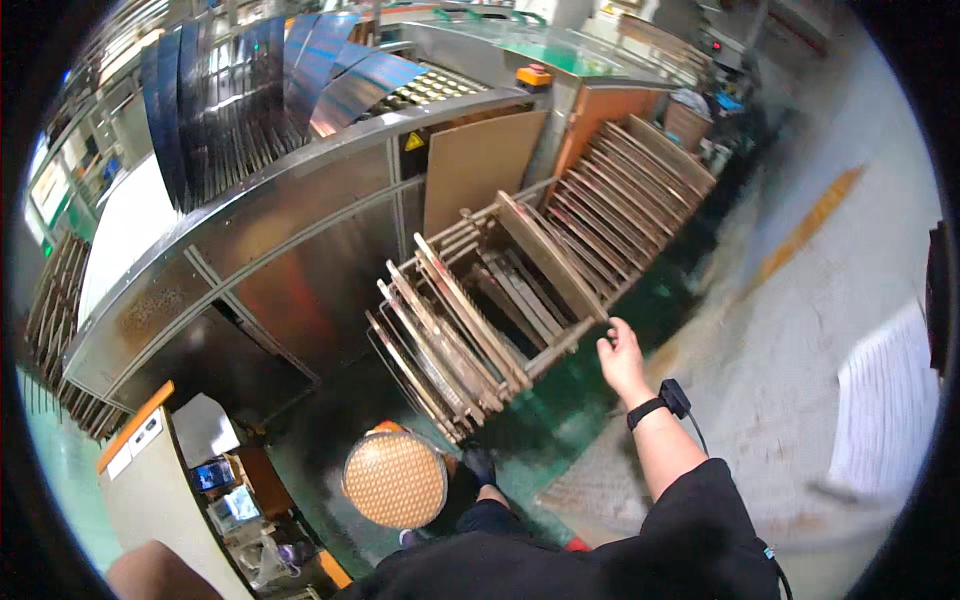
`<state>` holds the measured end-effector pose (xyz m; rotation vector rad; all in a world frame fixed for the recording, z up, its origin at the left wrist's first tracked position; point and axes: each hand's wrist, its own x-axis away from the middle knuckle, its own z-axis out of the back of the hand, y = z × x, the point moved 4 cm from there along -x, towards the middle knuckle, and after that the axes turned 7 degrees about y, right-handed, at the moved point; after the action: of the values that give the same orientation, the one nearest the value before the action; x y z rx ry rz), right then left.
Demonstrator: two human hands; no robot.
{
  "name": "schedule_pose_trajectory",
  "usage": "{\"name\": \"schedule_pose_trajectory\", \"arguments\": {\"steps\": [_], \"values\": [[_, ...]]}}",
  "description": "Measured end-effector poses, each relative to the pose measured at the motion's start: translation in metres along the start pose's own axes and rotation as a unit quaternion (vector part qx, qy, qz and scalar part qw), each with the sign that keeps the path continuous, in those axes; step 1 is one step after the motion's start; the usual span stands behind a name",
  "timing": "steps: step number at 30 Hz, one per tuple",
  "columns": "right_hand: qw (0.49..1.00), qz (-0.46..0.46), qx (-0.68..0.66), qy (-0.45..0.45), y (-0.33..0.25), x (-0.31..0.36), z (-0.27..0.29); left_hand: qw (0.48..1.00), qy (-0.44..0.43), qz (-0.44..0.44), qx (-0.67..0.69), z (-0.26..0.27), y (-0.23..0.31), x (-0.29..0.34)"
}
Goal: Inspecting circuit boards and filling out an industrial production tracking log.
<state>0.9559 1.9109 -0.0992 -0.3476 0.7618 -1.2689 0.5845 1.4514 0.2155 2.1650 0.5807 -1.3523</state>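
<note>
My right hand (622,358) reaches forward, its fingers curled at the near end corner of a slotted rack (560,345). A dark band and a small black device sit on that wrist. Several thin, worn framed panels (465,310) stand on edge in the rack, leaning side by side. A taller flat board (550,255) closes off part of it near my hand. Of my left arm only a bare patch (160,573) shows at the lower left edge; the left hand is out of sight.
Behind the rack runs a long metal machine (300,230) with blue sheets (215,100) standing on top. Another row of panels (630,195) stands at the far right. A round stool (396,478) is near my feet. A desk (185,500) with small items stands left.
</note>
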Motion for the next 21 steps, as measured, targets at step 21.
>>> {"name": "schedule_pose_trajectory", "arguments": {"steps": [21], "values": [[0.955,0.022,0.050,-0.291,0.038,-0.250,-0.167,0.571,-0.158,0.769,-0.238,-0.100,-0.351,0.391]]}}
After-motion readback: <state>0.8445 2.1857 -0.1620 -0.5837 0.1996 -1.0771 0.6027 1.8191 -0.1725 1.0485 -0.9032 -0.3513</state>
